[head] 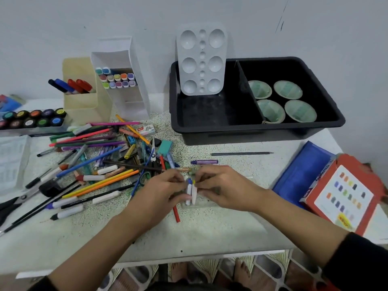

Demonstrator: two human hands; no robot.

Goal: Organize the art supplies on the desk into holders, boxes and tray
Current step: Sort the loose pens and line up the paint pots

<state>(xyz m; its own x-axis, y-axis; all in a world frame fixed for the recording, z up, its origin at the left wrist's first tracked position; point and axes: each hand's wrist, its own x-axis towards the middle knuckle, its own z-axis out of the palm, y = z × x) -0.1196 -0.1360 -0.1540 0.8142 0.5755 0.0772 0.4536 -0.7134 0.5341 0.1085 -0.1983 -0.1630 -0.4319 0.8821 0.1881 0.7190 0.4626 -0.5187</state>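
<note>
At the desk's middle my left hand (161, 192) pinches a white crayon with a blue tip (189, 192). Beside it my right hand (222, 187) pinches a white crayon with a yellow tip (194, 194). The two crayons stand side by side between my fingertips, over a clear plastic sleeve (210, 203) that is hard to make out. A red pencil (176, 213) lies under my left hand. Left of my hands spreads a heap of pencils, pens and crayons (100, 156). A purple crayon (204, 162) and a dark pencil (241, 153) lie apart behind my hands.
A black divided tub (260, 127) at the back right holds several green dishes and a leaning white palette (201, 61). A cream holder (84, 101) and a white marker box (123, 80) stand back left. A blue tray (300, 175) and a red crayon box (346, 196) lie right.
</note>
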